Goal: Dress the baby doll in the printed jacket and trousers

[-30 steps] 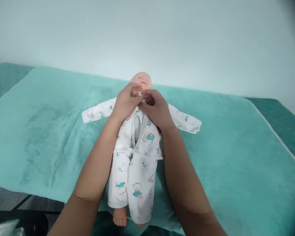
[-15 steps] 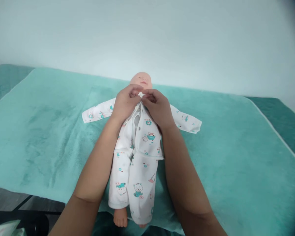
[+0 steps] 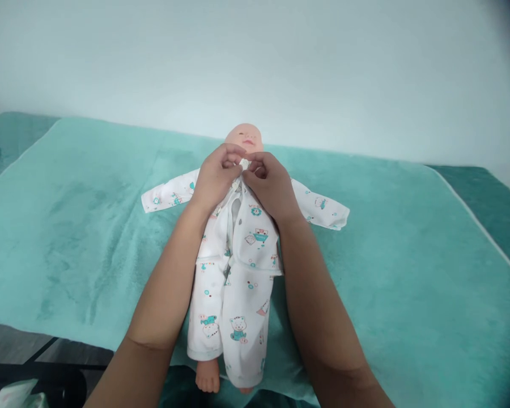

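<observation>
Two hands pinched a soft white shirt [image 3: 255,249] at the doll's [image 3: 243,134] neck.
The doll lay on its back on a fuzzy green blanket [image 3: 399,255], with its smooth, round head pointing at the plain pale wall [image 3: 255,62] behind it. Just below the doll's chin, the left hand [image 3: 217,177] and right hand [image 3: 272,184] each had thumb and fingers closed on the shirt's neck edge (the fingers hid the very tips of the cloth). Lower on the doll's front, the shirt edges made a thin, leaf-shaped gap. Its sleeves stuck out flat on both sides of the doll. Loose, tube-shaped pants [image 3: 245,309] with little animal pictures covered the doll's legs, and one shiny foot [image 3: 207,375] poked out.
</observation>
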`<action>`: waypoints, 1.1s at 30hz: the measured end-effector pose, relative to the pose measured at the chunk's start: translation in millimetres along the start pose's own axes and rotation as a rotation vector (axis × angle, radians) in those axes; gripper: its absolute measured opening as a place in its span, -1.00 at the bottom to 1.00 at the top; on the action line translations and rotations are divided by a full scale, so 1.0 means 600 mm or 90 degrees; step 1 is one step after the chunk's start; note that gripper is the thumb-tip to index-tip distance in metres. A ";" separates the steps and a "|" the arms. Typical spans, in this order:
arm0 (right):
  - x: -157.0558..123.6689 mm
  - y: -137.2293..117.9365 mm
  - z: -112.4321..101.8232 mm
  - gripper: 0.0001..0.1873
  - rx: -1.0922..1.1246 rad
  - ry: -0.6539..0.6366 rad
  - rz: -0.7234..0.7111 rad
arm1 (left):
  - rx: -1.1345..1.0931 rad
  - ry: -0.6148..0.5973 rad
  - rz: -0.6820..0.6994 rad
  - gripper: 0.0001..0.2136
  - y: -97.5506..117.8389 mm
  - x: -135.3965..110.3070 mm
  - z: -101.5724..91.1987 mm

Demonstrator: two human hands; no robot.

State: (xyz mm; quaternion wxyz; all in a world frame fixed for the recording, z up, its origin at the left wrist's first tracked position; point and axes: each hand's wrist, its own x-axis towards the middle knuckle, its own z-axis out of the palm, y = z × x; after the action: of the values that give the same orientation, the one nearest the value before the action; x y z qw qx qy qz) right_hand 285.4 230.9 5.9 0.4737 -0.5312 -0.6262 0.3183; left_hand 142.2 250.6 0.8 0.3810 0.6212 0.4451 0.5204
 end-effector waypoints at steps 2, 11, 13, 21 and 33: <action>0.000 0.000 0.002 -0.67 0.004 0.004 0.001 | 0.006 0.004 -0.008 -0.71 0.004 -0.001 0.001; -0.005 0.002 0.011 -0.83 -0.038 0.125 -0.016 | 0.164 0.049 0.091 -0.68 -0.002 -0.003 -0.002; -0.004 0.005 0.012 -0.82 -0.053 0.139 -0.025 | 0.198 0.060 0.090 -0.68 -0.004 -0.004 -0.002; -0.028 -0.019 0.003 -0.92 -0.158 0.102 -0.063 | 0.136 0.087 0.071 -0.80 -0.001 -0.047 -0.021; -0.095 -0.069 -0.020 -0.76 -0.302 -0.076 -0.028 | 0.131 -0.060 0.016 -0.98 0.027 -0.084 -0.051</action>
State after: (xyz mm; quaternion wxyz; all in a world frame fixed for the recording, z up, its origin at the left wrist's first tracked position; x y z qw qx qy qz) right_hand 280.7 164.8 33.1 0.3049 -0.5940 -0.7216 0.1831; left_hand 111.7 198.0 5.7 0.3293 0.6861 0.4702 0.4470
